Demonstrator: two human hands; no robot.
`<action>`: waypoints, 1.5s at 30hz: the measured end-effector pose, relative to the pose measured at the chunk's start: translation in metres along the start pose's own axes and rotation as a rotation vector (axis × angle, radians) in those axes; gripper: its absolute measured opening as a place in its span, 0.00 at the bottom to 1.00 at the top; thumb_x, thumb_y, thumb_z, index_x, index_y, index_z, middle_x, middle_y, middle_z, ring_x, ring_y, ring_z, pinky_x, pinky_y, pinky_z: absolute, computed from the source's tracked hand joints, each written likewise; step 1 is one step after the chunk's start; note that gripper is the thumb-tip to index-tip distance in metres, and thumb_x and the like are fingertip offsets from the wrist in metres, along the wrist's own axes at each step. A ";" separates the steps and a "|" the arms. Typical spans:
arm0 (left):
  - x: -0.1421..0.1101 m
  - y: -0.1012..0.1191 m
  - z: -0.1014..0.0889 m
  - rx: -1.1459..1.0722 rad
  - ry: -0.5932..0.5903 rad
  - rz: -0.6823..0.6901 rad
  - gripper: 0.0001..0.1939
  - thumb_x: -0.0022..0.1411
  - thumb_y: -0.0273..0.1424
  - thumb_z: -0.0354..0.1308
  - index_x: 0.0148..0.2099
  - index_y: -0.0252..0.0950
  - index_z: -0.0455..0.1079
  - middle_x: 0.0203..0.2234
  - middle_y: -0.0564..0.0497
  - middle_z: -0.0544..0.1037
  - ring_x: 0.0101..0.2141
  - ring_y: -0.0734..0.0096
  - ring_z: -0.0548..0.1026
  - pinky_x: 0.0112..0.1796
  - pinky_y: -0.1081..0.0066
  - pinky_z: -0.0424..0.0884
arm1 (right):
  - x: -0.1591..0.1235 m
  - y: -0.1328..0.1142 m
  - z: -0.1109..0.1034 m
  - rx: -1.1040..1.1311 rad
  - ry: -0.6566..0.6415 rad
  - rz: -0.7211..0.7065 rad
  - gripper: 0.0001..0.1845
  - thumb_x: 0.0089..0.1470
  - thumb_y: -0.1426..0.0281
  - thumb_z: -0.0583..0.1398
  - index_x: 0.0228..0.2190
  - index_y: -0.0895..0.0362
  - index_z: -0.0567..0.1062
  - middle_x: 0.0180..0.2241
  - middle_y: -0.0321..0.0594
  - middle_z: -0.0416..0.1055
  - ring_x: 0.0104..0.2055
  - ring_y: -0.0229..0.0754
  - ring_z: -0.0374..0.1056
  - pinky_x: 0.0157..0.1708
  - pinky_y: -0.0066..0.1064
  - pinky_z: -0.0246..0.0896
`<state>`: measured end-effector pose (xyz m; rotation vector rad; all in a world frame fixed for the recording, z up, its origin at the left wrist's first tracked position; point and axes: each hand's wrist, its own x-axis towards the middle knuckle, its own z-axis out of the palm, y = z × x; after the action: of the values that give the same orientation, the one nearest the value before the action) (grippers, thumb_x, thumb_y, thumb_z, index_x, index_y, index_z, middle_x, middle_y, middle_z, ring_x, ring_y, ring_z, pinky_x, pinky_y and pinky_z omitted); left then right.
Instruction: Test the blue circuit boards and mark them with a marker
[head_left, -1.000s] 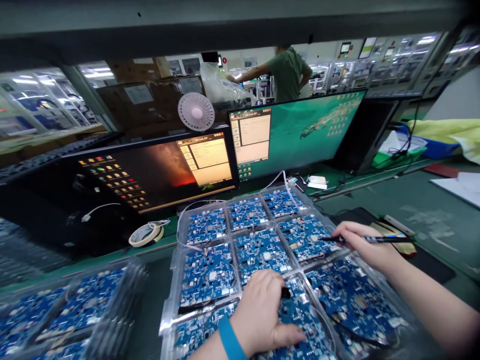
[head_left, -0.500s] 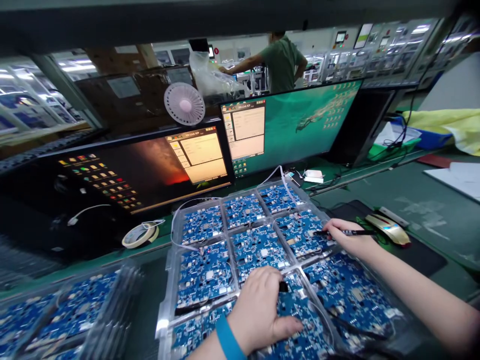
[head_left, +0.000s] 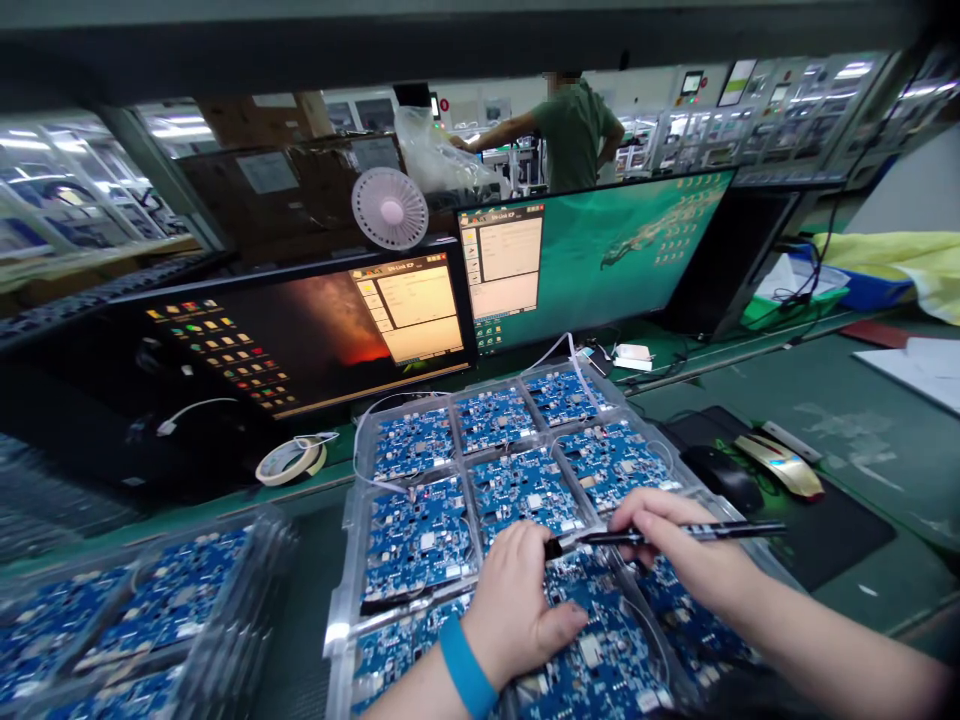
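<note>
Right hand (head_left: 679, 545) has its grip pinched on a black marker pen (head_left: 675, 534), with the tip end at a small black bit (head_left: 553, 547) by the left hand (head_left: 510, 610). Can't tell if the left grip is pinching that bit; its fingers just sit curved, palm down, over a blue circuit board (head_left: 592, 630). That board's in a front compartment of a clear plastic tray (head_left: 339, 590) on the green counter (head_left: 862, 600). Tight room at the tray's right edge: black mouse (head_left: 721, 478) sits just beside it on a mat (head_left: 832, 540). On the left, a dark strip of counter separates it from a second board tray (head_left: 135, 600).
</note>
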<state>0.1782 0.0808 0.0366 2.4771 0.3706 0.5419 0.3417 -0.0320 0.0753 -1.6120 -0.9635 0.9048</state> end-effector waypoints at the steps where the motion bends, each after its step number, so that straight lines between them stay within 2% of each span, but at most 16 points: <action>1: -0.001 0.000 0.000 -0.003 0.016 -0.006 0.37 0.50 0.59 0.25 0.37 0.32 0.58 0.29 0.45 0.64 0.31 0.62 0.64 0.32 0.60 0.64 | 0.000 0.001 0.006 0.036 -0.014 0.004 0.14 0.50 0.62 0.49 0.25 0.58 0.69 0.21 0.36 0.66 0.23 0.36 0.61 0.22 0.26 0.56; 8: -0.001 0.000 0.002 0.024 0.041 -0.013 0.39 0.49 0.59 0.24 0.38 0.32 0.59 0.29 0.45 0.65 0.31 0.62 0.64 0.33 0.60 0.64 | 0.005 0.011 0.017 0.068 -0.019 0.025 0.15 0.51 0.60 0.49 0.26 0.58 0.68 0.20 0.35 0.65 0.21 0.34 0.59 0.22 0.26 0.55; 13: -0.001 0.000 0.004 0.100 0.029 -0.010 0.40 0.48 0.59 0.20 0.35 0.32 0.60 0.27 0.45 0.66 0.29 0.62 0.65 0.31 0.60 0.64 | 0.006 0.007 0.022 -0.096 -0.049 -0.017 0.15 0.52 0.62 0.47 0.27 0.58 0.68 0.21 0.35 0.65 0.23 0.35 0.61 0.24 0.27 0.57; 16: -0.001 0.000 0.006 0.152 -0.010 0.016 0.41 0.48 0.59 0.18 0.34 0.33 0.61 0.25 0.46 0.66 0.28 0.63 0.65 0.30 0.60 0.64 | 0.004 0.002 0.025 -0.283 -0.114 -0.124 0.14 0.52 0.65 0.48 0.28 0.57 0.69 0.27 0.37 0.68 0.31 0.38 0.63 0.31 0.29 0.59; 19: -0.002 0.000 0.007 0.162 -0.015 0.055 0.43 0.46 0.60 0.18 0.32 0.33 0.62 0.24 0.46 0.66 0.27 0.63 0.65 0.30 0.60 0.64 | 0.002 0.003 0.030 -0.384 -0.180 -0.166 0.15 0.52 0.64 0.48 0.38 0.56 0.68 0.34 0.39 0.68 0.37 0.40 0.63 0.38 0.31 0.58; 22: -0.003 0.001 0.006 0.135 0.015 0.075 0.43 0.45 0.61 0.18 0.31 0.33 0.63 0.24 0.46 0.68 0.26 0.63 0.66 0.30 0.61 0.64 | 0.001 0.008 0.034 -0.404 -0.210 -0.137 0.21 0.54 0.62 0.46 0.48 0.55 0.61 0.38 0.40 0.67 0.40 0.40 0.63 0.40 0.32 0.58; 24: -0.003 0.001 0.004 0.094 0.029 0.091 0.43 0.46 0.60 0.17 0.31 0.33 0.63 0.24 0.45 0.69 0.26 0.63 0.67 0.29 0.63 0.64 | 0.002 0.010 0.035 -0.442 -0.251 -0.213 0.21 0.54 0.64 0.45 0.50 0.55 0.58 0.43 0.41 0.65 0.44 0.40 0.61 0.43 0.32 0.57; 26: -0.002 0.002 0.001 0.023 0.020 0.144 0.43 0.49 0.58 0.17 0.34 0.33 0.64 0.26 0.45 0.71 0.28 0.63 0.69 0.29 0.65 0.64 | 0.004 0.010 0.038 -0.511 -0.306 -0.383 0.22 0.54 0.67 0.45 0.51 0.55 0.57 0.46 0.42 0.63 0.45 0.40 0.60 0.44 0.32 0.55; 29: -0.001 0.002 -0.003 -0.042 0.012 0.242 0.43 0.52 0.55 0.15 0.33 0.35 0.65 0.23 0.47 0.71 0.25 0.66 0.69 0.27 0.69 0.64 | 0.008 0.007 0.043 -0.660 -0.369 -0.619 0.25 0.50 0.69 0.47 0.51 0.56 0.58 0.39 0.44 0.67 0.39 0.43 0.63 0.39 0.35 0.57; 32: 0.000 0.002 -0.005 0.005 0.046 0.239 0.43 0.52 0.53 0.12 0.26 0.36 0.65 0.15 0.49 0.67 0.19 0.69 0.66 0.23 0.70 0.62 | 0.013 0.000 0.048 -0.803 -0.424 -0.701 0.26 0.45 0.69 0.49 0.49 0.57 0.62 0.32 0.44 0.69 0.33 0.45 0.63 0.34 0.36 0.57; 35: 0.000 0.001 -0.006 -0.025 0.015 0.203 0.43 0.51 0.54 0.13 0.28 0.35 0.65 0.17 0.48 0.68 0.22 0.68 0.67 0.24 0.70 0.63 | 0.019 -0.014 0.041 -0.725 -0.516 -0.647 0.27 0.47 0.69 0.49 0.51 0.55 0.57 0.37 0.43 0.68 0.37 0.43 0.63 0.37 0.34 0.57; 37: 0.000 0.000 -0.005 -0.049 0.015 0.150 0.42 0.51 0.55 0.13 0.29 0.35 0.64 0.19 0.48 0.68 0.22 0.68 0.67 0.24 0.70 0.63 | 0.026 -0.022 0.026 -0.620 -0.617 -0.535 0.29 0.47 0.66 0.52 0.53 0.53 0.54 0.40 0.40 0.66 0.39 0.39 0.63 0.38 0.29 0.57; 39: -0.002 -0.001 -0.004 -0.020 0.046 0.083 0.42 0.49 0.56 0.14 0.27 0.35 0.62 0.18 0.49 0.67 0.21 0.68 0.66 0.24 0.70 0.62 | 0.039 -0.021 0.004 -0.612 -0.611 -0.412 0.32 0.43 0.65 0.57 0.51 0.53 0.57 0.39 0.38 0.67 0.38 0.39 0.63 0.38 0.27 0.57; 40: -0.003 -0.002 -0.003 0.009 0.057 0.058 0.41 0.49 0.57 0.13 0.26 0.36 0.61 0.17 0.50 0.66 0.20 0.69 0.65 0.23 0.70 0.62 | 0.046 -0.016 -0.009 -0.646 -0.529 -0.350 0.30 0.42 0.64 0.58 0.49 0.53 0.61 0.38 0.38 0.67 0.37 0.39 0.63 0.37 0.28 0.57; 43: -0.004 -0.004 0.000 0.064 0.039 0.054 0.42 0.47 0.57 0.12 0.24 0.36 0.60 0.17 0.50 0.65 0.20 0.69 0.64 0.23 0.70 0.61 | 0.072 0.010 -0.044 -0.768 -0.152 -0.129 0.15 0.43 0.64 0.56 0.35 0.56 0.70 0.32 0.39 0.69 0.33 0.40 0.64 0.33 0.29 0.58; 45: -0.004 -0.004 0.001 0.087 0.029 0.070 0.42 0.45 0.58 0.11 0.23 0.36 0.59 0.16 0.51 0.64 0.19 0.70 0.63 0.22 0.70 0.60 | 0.087 0.030 -0.059 -0.822 -0.024 -0.018 0.12 0.44 0.62 0.54 0.29 0.57 0.70 0.27 0.39 0.69 0.29 0.40 0.64 0.28 0.27 0.56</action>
<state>0.1748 0.0819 0.0328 2.5761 0.3263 0.6026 0.4346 0.0201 0.0502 -2.2599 -1.4784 0.5257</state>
